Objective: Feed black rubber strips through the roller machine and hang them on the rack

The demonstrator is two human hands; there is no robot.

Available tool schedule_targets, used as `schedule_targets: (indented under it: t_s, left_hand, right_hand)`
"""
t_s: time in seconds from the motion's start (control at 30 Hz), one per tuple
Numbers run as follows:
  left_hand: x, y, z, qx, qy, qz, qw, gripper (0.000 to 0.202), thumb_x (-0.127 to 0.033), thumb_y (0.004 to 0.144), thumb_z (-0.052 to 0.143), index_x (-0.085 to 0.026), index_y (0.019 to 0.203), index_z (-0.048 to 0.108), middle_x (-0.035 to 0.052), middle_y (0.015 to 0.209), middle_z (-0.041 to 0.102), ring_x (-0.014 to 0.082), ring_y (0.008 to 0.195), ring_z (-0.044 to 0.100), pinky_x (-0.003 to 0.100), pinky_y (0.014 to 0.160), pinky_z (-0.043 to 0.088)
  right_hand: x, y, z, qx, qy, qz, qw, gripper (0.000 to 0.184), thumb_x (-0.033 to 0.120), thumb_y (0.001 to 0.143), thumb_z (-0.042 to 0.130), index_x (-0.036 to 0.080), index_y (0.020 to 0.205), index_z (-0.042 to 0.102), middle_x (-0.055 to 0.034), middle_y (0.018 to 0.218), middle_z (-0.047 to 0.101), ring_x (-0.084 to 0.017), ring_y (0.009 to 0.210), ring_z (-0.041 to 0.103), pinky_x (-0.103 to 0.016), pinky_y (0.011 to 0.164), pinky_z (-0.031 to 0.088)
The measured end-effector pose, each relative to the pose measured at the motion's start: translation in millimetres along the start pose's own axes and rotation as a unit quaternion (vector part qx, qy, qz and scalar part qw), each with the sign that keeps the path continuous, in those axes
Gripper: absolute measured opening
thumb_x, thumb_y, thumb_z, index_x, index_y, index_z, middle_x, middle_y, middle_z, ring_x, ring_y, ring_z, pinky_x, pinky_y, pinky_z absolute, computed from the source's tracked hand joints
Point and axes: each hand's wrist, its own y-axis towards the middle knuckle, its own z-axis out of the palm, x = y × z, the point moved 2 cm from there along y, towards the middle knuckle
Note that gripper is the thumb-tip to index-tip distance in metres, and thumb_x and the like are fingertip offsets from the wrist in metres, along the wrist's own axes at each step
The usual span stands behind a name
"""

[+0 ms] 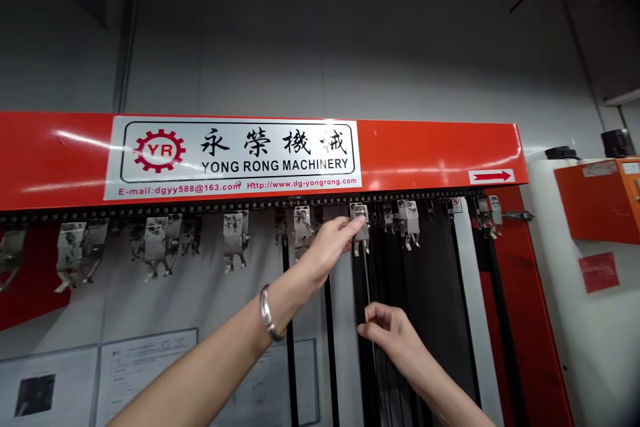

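Note:
My left hand (325,247) reaches up with its thumb on the front of a metal clip (361,230); its other fingers are largely hidden beside the clip. A thin, pale-edged strand (368,280) hangs straight down from this clip. Lower down, my right hand (393,330) is closed in a pinch at the strand. Whether the strand is a cord or the edge of a strip, I cannot tell. Close beside it hangs a wide black strap (361,287). To the right is another metal clip (409,223), and to the left one more clip (302,227).
Above the clips runs a chain (200,207) under an orange machine beam (430,147) with a brand sign (235,153). Several clips hang along it. Black straps (290,307) hang at the middle, paper sheets (145,373) are lower left, and an orange box (595,200) is right.

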Motion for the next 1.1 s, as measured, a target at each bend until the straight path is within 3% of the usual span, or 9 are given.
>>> schedule_targets:
  t_s: [0.1, 0.3, 0.53, 0.7, 0.8, 0.87, 0.93, 1.0, 1.1]
  left_hand:
    - [23.0, -14.9, -1.9, -0.051, 0.023, -0.008, 0.998, 0.055, -0.047, 0.073, 0.074, -0.018, 0.117, 0.059, 0.0146, 0.135, 0.057, 0.0275, 0.129, 0.048, 0.039, 0.107, 0.038]
    - [48.8, -16.7, 0.2, -0.090, 0.047, 0.032, 0.994, 0.018, -0.026, 0.076, 0.063, -0.015, 0.091, 0.065, 0.0110, 0.108, 0.068, 0.0259, 0.112, 0.059, 0.038, 0.102, 0.040]
    - [57.3, -34.1, -1.2, -0.040, -0.024, 0.006, 0.999, 0.060, -0.036, 0.070, 0.075, -0.021, 0.124, 0.054, 0.0129, 0.140, 0.052, 0.0282, 0.135, 0.041, 0.041, 0.111, 0.032]
    - [66.0, -17.4, 2.8, -0.081, 0.000, 0.089, 0.993, 0.030, -0.042, 0.079, 0.066, -0.015, 0.093, 0.064, 0.0156, 0.118, 0.065, 0.0282, 0.118, 0.056, 0.041, 0.105, 0.039]
    - [68.9, -4.3, 3.5, -0.088, 0.009, 0.109, 0.990, 0.022, -0.036, 0.080, 0.066, -0.015, 0.085, 0.064, 0.0175, 0.126, 0.061, 0.0278, 0.124, 0.053, 0.042, 0.110, 0.033]
    - [69.6, -5.8, 2.7, -0.085, 0.009, 0.110, 0.990, 0.028, -0.040, 0.079, 0.068, -0.015, 0.090, 0.065, 0.0182, 0.133, 0.057, 0.0288, 0.130, 0.048, 0.043, 0.113, 0.030]
    - [73.2, -21.0, 2.1, -0.092, -0.001, 0.083, 0.992, 0.049, -0.047, 0.076, 0.071, -0.015, 0.112, 0.061, 0.0181, 0.141, 0.049, 0.0306, 0.135, 0.043, 0.045, 0.114, 0.029]
    - [82.6, -51.0, 5.0, -0.121, 0.003, 0.063, 0.991, 0.071, -0.052, 0.078, 0.069, -0.020, 0.136, 0.045, 0.0153, 0.150, 0.040, 0.0311, 0.140, 0.035, 0.048, 0.115, 0.029]
    - [108.3, -112.1, 27.0, -0.182, 0.049, 0.108, 0.976, 0.059, -0.044, 0.090, 0.054, -0.030, 0.144, 0.034, 0.0070, 0.153, 0.036, 0.0267, 0.142, 0.032, 0.046, 0.115, 0.033]
  right_hand:
    - [-0.2, 0.1, -1.1, -0.017, -0.003, 0.001, 1.000, 0.017, 0.028, 0.073, 0.065, 0.017, 0.068, 0.052, 0.0043, 0.064, 0.042, -0.011, 0.064, 0.035, -0.024, 0.061, 0.027]
    - [-3.6, -1.6, -0.1, -0.046, -0.006, -0.008, 0.999, 0.018, 0.030, 0.072, 0.066, 0.017, 0.069, 0.053, 0.0044, 0.064, 0.042, -0.011, 0.063, 0.034, -0.024, 0.061, 0.027]
    - [2.8, -6.2, 8.6, -0.070, -0.005, 0.000, 0.998, 0.024, 0.033, 0.070, 0.066, 0.018, 0.067, 0.048, 0.0046, 0.063, 0.038, -0.010, 0.062, 0.030, -0.024, 0.060, 0.024]
    - [10.5, -9.2, 11.8, -0.107, -0.023, 0.001, 0.994, 0.029, 0.038, 0.067, 0.068, 0.018, 0.065, 0.047, 0.0041, 0.062, 0.040, -0.011, 0.063, 0.036, -0.024, 0.061, 0.028]
    - [12.7, -10.6, 13.2, -0.120, -0.029, 0.014, 0.992, 0.034, 0.045, 0.066, 0.070, 0.019, 0.065, 0.048, 0.0023, 0.063, 0.047, -0.015, 0.068, 0.047, -0.025, 0.066, 0.036]
    - [9.6, -17.5, 13.9, -0.139, -0.034, 0.032, 0.989, 0.039, 0.051, 0.064, 0.073, 0.018, 0.078, 0.057, -0.0033, 0.080, 0.061, -0.021, 0.086, 0.058, -0.029, 0.079, 0.043]
    - [0.8, -34.5, 14.3, -0.168, -0.047, 0.059, 0.983, 0.061, 0.058, 0.063, 0.074, 0.018, 0.107, 0.062, -0.0107, 0.118, 0.062, -0.029, 0.117, 0.054, -0.035, 0.097, 0.043]
    - [-12.7, -64.4, 13.7, -0.204, -0.072, 0.089, 0.972, 0.083, 0.065, 0.063, 0.072, 0.022, 0.131, 0.054, -0.0103, 0.145, 0.047, -0.033, 0.136, 0.039, -0.039, 0.108, 0.037]
    - [-32.1, -131.5, 8.3, -0.223, -0.139, 0.103, 0.959, 0.071, 0.069, 0.072, 0.063, 0.027, 0.129, 0.059, -0.0084, 0.135, 0.058, -0.035, 0.132, 0.045, -0.042, 0.106, 0.043]
